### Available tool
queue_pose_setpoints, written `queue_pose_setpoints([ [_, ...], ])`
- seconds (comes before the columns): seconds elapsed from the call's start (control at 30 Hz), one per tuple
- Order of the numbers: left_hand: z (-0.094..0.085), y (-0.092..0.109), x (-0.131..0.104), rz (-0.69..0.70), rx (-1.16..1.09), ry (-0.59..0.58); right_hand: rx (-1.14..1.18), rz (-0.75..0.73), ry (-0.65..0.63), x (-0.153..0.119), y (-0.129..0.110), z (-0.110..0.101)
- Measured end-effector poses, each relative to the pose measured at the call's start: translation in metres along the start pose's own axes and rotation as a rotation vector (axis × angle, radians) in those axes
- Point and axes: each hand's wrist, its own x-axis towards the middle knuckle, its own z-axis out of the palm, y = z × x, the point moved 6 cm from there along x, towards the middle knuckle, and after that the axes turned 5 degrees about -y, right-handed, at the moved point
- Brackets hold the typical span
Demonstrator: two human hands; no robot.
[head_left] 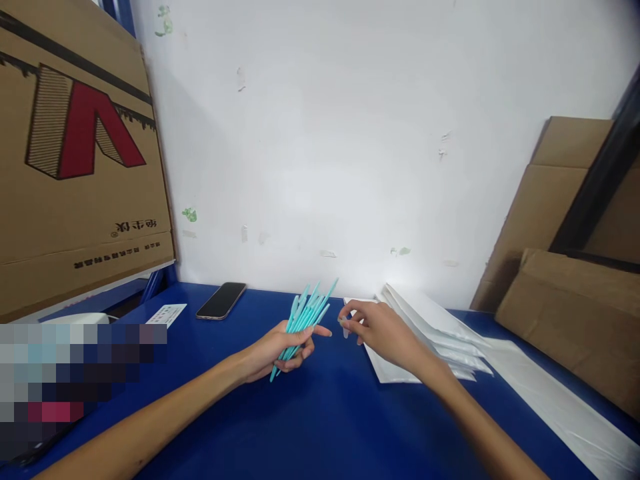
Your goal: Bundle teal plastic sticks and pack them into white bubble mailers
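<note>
A bundle of thin turquoise sticks rises at a slant out of my left hand, whose fingers wrap round the lower part while the index finger points right. Just to the right, my right hand pinches a small translucent piece between thumb and index finger. The two hands are apart, above the blue table. What exactly the small piece is cannot be made out.
A phone and a printed card lie at the back left, below a large cardboard box. White packets are stacked behind my right hand. Folded brown cardboard stands at the right. A white wall closes the back.
</note>
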Motion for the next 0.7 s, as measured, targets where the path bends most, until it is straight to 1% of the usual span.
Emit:
queue_pose_setpoints([
  [0.1, -0.001, -0.001, 0.001, 0.007, -0.016, -0.001, 0.064, 0.021, 0.005, 0.002, 0.003, 0.0],
  [0.27, -0.002, -0.001, 0.0, 0.007, -0.004, 0.007, 0.088, 0.018, 0.028, 0.003, 0.005, -0.002],
  [0.37, -0.001, 0.0, 0.0, 0.004, 0.012, 0.011, 0.044, 0.021, -0.042, 0.005, 0.008, 0.007],
  [0.47, 0.0, 0.002, -0.001, 0.011, 0.02, 0.011, 0.02, 0.023, -0.131, 0.005, 0.013, 0.022],
  [0.57, 0.001, 0.004, -0.001, 0.009, 0.022, 0.016, 0.013, 0.025, -0.19, 0.006, 0.017, 0.036],
  [0.63, 0.002, 0.004, -0.002, 0.01, 0.024, 0.011, 0.001, 0.028, -0.188, 0.006, 0.018, 0.04],
  [0.7, 0.003, 0.005, -0.002, 0.018, 0.024, 0.0, -0.02, 0.029, -0.148, 0.006, 0.015, 0.037],
])
